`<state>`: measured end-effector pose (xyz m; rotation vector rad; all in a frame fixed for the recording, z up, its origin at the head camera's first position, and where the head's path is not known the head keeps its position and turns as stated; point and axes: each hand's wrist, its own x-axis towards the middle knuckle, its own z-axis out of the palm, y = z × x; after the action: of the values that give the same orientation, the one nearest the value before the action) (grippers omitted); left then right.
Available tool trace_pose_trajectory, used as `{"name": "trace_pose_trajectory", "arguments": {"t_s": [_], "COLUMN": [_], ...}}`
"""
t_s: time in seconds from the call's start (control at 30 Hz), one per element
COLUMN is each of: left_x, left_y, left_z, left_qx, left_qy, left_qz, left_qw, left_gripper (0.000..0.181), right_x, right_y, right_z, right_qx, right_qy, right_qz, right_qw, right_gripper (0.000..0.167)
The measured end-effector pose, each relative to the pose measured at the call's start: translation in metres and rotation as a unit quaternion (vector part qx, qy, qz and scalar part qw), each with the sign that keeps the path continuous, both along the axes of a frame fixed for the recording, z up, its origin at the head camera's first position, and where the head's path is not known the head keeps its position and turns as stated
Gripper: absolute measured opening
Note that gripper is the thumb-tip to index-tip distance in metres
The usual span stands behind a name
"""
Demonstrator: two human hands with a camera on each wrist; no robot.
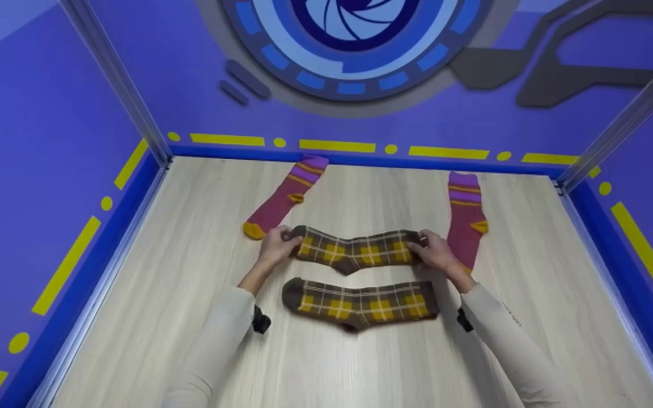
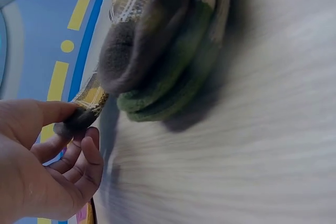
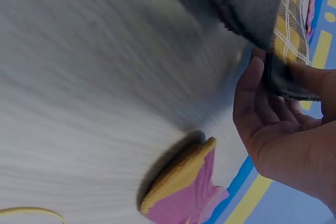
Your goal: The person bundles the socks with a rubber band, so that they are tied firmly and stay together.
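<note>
A brown and yellow plaid sock (image 1: 360, 251) is stretched sideways between both hands in the head view. The left hand (image 1: 276, 246) pinches its dark toe end; in the left wrist view that hand (image 2: 58, 156) has thumb and fingertips on the dark toe (image 2: 77, 121). At the cuff end, the right hand (image 1: 435, 251) pinches the dark edge, and the right wrist view shows this hand (image 3: 289, 124) gripping the cuff (image 3: 286, 83). Nearer the body lies a matching plaid sock (image 1: 360, 304), toe to the left, touched by neither hand.
Behind the left hand lies a pink and maroon striped sock (image 1: 281, 201) with a mustard toe and heel. Another such sock (image 1: 466, 226) lies beside the right hand, its toe partly hidden. Blue panels (image 1: 360, 127) wall the wooden table (image 1: 151, 272) at back and sides.
</note>
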<state>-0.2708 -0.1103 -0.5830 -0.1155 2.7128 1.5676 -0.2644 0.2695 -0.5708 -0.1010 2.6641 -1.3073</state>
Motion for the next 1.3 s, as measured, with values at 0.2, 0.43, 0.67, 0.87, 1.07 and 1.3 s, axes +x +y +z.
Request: {"name": "trace_pose_trajectory", "arguments": {"t_s": [0.2,0.43,0.67,0.87,1.07,1.3], "left_x": [0.000,0.003,0.010,0.017,0.021,0.032], "left_y": [-0.001,-0.005,-0.008,-0.009,-0.009,-0.014], "left_z": [0.004,0.011,0.020,0.027,0.033,0.041], "left_qx": [0.054,0.155,0.202,0.213,0.216,0.217], "left_qy": [-0.012,-0.041,-0.051,-0.068,-0.086,-0.115], "left_qz": [0.027,0.028,-0.001,-0.022,-0.037,-0.086], "left_qw": [0.9981,0.9866,0.9781,0.9744,0.9719,0.9656], "left_gripper": [0.014,0.010,0.011,0.015,0.018,0.018], "right_x": [0.005,0.011,0.022,0.031,0.041,0.055], "right_y": [0.005,0.019,0.028,0.035,0.040,0.045], "right_z": [0.007,0.018,0.029,0.035,0.040,0.045], "right_qx": [-0.047,-0.110,-0.136,-0.140,-0.174,-0.221], "right_qy": [-0.006,-0.016,-0.027,-0.048,-0.072,-0.097], "right_qz": [-0.008,-0.029,-0.019,-0.011,-0.020,-0.018], "right_qw": [0.9988,0.9933,0.9902,0.9890,0.9819,0.9703], "right_gripper": [0.019,0.021,0.022,0.023,0.018,0.017]}}
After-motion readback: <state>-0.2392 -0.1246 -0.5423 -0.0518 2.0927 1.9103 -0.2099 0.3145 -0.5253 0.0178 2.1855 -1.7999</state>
